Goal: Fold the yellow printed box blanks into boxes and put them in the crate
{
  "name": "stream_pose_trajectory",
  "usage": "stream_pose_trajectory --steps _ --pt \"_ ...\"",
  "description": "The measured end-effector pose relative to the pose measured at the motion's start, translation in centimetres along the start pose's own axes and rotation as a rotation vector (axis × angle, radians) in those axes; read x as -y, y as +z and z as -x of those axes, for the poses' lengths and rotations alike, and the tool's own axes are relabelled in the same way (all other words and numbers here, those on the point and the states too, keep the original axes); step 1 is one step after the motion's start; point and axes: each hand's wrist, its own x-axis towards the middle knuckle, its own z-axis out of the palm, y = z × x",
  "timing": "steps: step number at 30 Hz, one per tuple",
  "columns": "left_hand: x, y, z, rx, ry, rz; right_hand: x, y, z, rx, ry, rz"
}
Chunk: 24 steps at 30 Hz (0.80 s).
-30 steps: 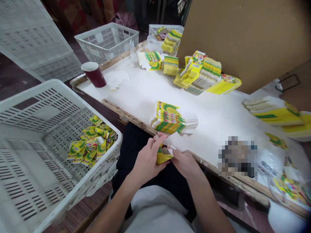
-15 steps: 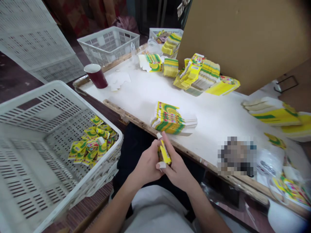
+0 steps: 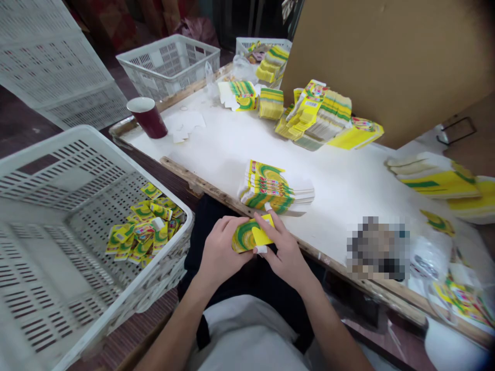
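A small yellow-and-green carton (image 3: 243,236) is held between my two hands above my lap, just in front of the table edge. My left hand (image 3: 219,255) grips its left end. My right hand (image 3: 286,253) has fingers and thumb on its right end, by a plain yellow flap; white wraps cover two of its fingertips. Directly beyond my hands, a stack of flat cartons (image 3: 266,188) in the same print leans on the white table (image 3: 216,149). Small yellow cartons (image 3: 145,226) lie loose in the white crate (image 3: 83,216) at my left.
A dark red mug (image 3: 149,121) stands at the table's left corner, near white paper scraps (image 3: 184,124). More carton bundles (image 3: 320,116) line the back, before a large cardboard sheet (image 3: 386,67). Another white crate (image 3: 168,62) sits behind. A pixelated patch hides something at right.
The carton has turned from a narrow edge-on view to show its broad printed face. My right hand's fingers have spread over its right end, and my left hand has shifted slightly left.
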Motion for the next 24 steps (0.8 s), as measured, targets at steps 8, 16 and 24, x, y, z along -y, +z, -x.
stream_pose_trajectory --steps 8,16,24 --pt "-0.2 -0.3 -0.1 0.066 0.009 0.082 -1.1 -4.1 -0.4 0.314 -0.057 -0.104" --pt "-0.9 0.0 -0.2 0.038 0.014 0.058 -0.3 -0.5 0.7 -0.062 0.064 -0.149" --pt "-1.3 -0.4 -0.2 0.041 -0.004 0.091 0.4 -0.7 0.2 -0.146 0.045 -0.131"
